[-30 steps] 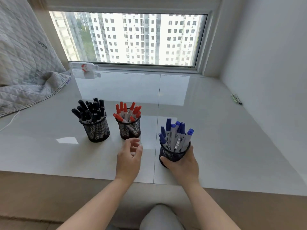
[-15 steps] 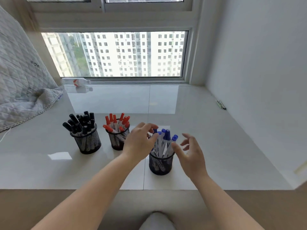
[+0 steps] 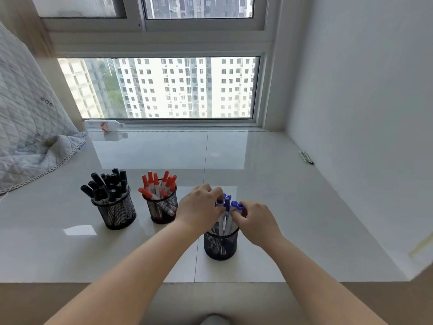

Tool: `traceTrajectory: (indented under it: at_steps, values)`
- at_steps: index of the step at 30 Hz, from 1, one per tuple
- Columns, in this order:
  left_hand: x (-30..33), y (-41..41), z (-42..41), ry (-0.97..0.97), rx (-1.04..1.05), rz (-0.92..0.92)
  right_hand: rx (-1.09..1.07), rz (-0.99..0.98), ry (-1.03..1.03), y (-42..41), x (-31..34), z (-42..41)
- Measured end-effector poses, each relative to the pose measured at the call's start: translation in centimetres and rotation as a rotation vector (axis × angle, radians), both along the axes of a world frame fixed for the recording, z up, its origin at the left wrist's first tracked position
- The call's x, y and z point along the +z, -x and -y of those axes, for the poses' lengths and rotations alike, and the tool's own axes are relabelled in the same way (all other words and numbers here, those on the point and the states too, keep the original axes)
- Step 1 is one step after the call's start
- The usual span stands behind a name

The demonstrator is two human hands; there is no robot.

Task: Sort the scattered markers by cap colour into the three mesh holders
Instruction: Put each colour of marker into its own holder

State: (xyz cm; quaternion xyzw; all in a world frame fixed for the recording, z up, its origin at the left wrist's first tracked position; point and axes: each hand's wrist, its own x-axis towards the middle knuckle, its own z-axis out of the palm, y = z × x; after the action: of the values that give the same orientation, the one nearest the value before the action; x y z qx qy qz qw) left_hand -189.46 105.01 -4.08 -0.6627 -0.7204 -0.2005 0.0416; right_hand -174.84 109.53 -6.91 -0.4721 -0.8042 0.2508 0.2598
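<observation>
Both hands meet over the blue markers (image 3: 226, 208), which stand upright in the nearest mesh holder (image 3: 220, 245), directly ahead of me. My left hand (image 3: 199, 208) curls around the caps from the left; my right hand (image 3: 256, 221) pinches them from the right, equally near.

Glossy white tiled worktop (image 3: 269, 184) under a window, three mesh holders standing on it — black-capped holder (image 3: 118, 213) at left, red-capped holder (image 3: 162, 211) beside it, blue-capped holder (image 3: 220, 245) nearer the front edge — quilted blanket (image 3: 30, 146) draped at far left, plastic bottle (image 3: 103, 125) lying by the window, small pens (image 3: 306, 157) against the right wall.
</observation>
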Motion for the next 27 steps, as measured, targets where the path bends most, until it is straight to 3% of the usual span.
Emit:
traceTrajectory:
  at_steps: [5,8,13,18,21,24,27]
  values:
    - [0.0,-0.2,0.2,-0.052,-0.058,-0.010,0.016,-0.013,-0.004,-0.4,0.6,-0.5]
    - [0.6,0.2,0.4,-0.110,-0.038,0.086,0.021,-0.058,-0.044,-0.6,1.5,-0.7]
    - [2.3,1.8,0.9,-0.237,0.040,0.401,-0.040,-0.367,-0.072,-0.8,3.2,-1.1]
    - [3.7,3.6,2.1,-0.499,0.121,0.563,-0.187,-0.665,0.045,-0.8,4.5,-1.4]
    - [3.8,4.1,3.0,-0.605,0.220,0.896,-0.351,-0.885,0.199,-0.7,4.7,-1.4]
    - [3.4,4.2,3.1,-0.635,0.361,1.245,-0.422,-1.182,0.501,-0.5,4.7,-1.2]
    - [3.1,4.1,2.9,-0.605,0.400,1.796,-0.366,-1.353,0.750,-0.2,4.6,-0.9]
